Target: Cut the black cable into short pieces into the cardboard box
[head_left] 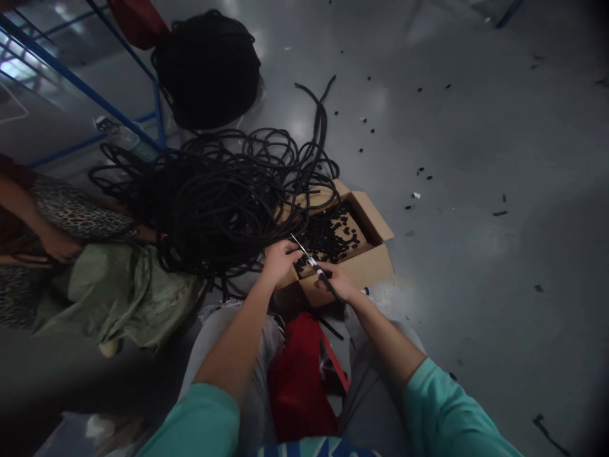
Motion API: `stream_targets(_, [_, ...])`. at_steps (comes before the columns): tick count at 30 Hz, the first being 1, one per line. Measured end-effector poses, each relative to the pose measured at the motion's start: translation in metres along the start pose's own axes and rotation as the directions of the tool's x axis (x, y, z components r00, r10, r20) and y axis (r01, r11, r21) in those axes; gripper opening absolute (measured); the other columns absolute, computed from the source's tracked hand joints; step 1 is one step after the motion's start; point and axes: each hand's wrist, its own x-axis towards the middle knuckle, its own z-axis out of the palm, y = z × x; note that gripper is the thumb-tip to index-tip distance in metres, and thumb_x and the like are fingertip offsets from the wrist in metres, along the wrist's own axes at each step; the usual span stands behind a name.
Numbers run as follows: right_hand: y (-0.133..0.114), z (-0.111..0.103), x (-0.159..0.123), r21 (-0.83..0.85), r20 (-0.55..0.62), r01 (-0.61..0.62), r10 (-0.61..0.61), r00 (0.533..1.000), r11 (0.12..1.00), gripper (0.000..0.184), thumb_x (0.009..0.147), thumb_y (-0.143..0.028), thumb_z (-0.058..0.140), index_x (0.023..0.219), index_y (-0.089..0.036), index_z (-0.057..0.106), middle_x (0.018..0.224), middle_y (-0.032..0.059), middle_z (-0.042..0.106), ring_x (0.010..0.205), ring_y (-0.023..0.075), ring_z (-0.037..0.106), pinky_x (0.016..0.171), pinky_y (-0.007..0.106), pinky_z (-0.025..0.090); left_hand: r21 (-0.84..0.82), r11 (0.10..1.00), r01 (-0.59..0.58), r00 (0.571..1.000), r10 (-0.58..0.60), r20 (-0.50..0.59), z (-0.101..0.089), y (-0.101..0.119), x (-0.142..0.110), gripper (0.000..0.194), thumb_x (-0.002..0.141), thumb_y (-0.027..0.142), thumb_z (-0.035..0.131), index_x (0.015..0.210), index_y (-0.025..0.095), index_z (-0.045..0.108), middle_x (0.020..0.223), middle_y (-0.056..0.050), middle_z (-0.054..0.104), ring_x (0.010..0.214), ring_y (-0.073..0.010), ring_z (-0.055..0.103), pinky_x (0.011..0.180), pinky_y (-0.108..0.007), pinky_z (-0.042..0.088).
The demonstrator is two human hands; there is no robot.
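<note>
Teal sleeves and light grey trousers framed the nearest part of the view, with crumpled red fabric at six o'clock between the legs. Around the centre, the right hand, at five o'clock, was closed around the black handle of narrow metal-bladed scissors, whose tip pointed toward eleven. At seven o'clock, the left hand had thumb and fingers drawn together just beside the blades; whether it pinched a cord, I could not tell. Under the hands, toward four o'clock, stood an open brown cardboard box with short cut black pieces strewn across its inside. Loose black cord lay in a tangled heap between nine and ten, some strands reaching over the box. Between eight and nine spread an olive-green sheet, a co-worker's hand at its edge. Small black bits dotted the grey floor at two. Farther off, a thick black coil sat at eleven, beside a blue metal frame.
</note>
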Motion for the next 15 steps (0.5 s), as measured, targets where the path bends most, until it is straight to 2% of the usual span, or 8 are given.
stream_targets(3, [-0.002,0.0027,-0.0001,0.037,-0.006,-0.053,0.053,0.999,0.998,0.038,0.051,-0.016,0.054,0.087,-0.015,0.066,0.055,-0.0039,0.05,0.049,0.0079,0.039,0.048,0.02,0.033,0.022,0.999,-0.029,1.0,0.028,0.013,-0.0012,-0.0007,0.001,0.009,0.058,0.015,0.062,0.066,0.014,0.058,0.06,0.0,0.059,0.056,-0.0104,0.053,0.057,-0.023,0.041])
stream_targets(7, [-0.0037,0.0043,-0.0004,0.103,-0.016,-0.133,0.135,0.991,0.986,0.038,0.05,-0.019,0.056,0.086,-0.014,0.064,0.048,-0.0065,0.043,0.042,0.0061,0.036,0.043,0.019,0.029,0.095,0.981,-0.167,0.986,0.165,0.029,-0.0021,-0.002,0.0019,0.014,0.059,0.014,0.062,0.072,0.015,0.058,0.074,-0.003,0.062,0.073,-0.013,0.057,0.074,-0.028,0.043])
stream_targets(11, [-0.0019,0.0044,-0.0008,0.166,0.056,-0.196,0.19,0.98,0.966,0.04,0.051,-0.024,0.058,0.09,-0.013,0.061,0.046,-0.0074,0.044,0.04,0.0071,0.038,0.042,0.02,0.029,0.221,0.944,-0.244,0.97,0.24,0.043,-0.0032,-0.0041,0.0019,0.017,0.059,0.013,0.063,0.075,0.017,0.06,0.079,-0.003,0.063,0.078,-0.015,0.057,0.079,-0.03,0.042])
stream_targets(15, [0.0036,0.0033,0.0017,0.15,0.04,-0.107,0.102,0.994,0.983,0.043,0.049,-0.019,0.059,0.092,-0.016,0.06,0.056,-0.006,0.05,0.052,0.0087,0.045,0.052,0.021,0.035,0.271,0.932,-0.241,0.97,0.227,0.084,-0.0022,-0.0061,0.0012,0.011,0.062,0.013,0.06,0.072,0.018,0.062,0.077,-0.003,0.064,0.077,-0.0152,0.058,0.076,-0.029,0.042])
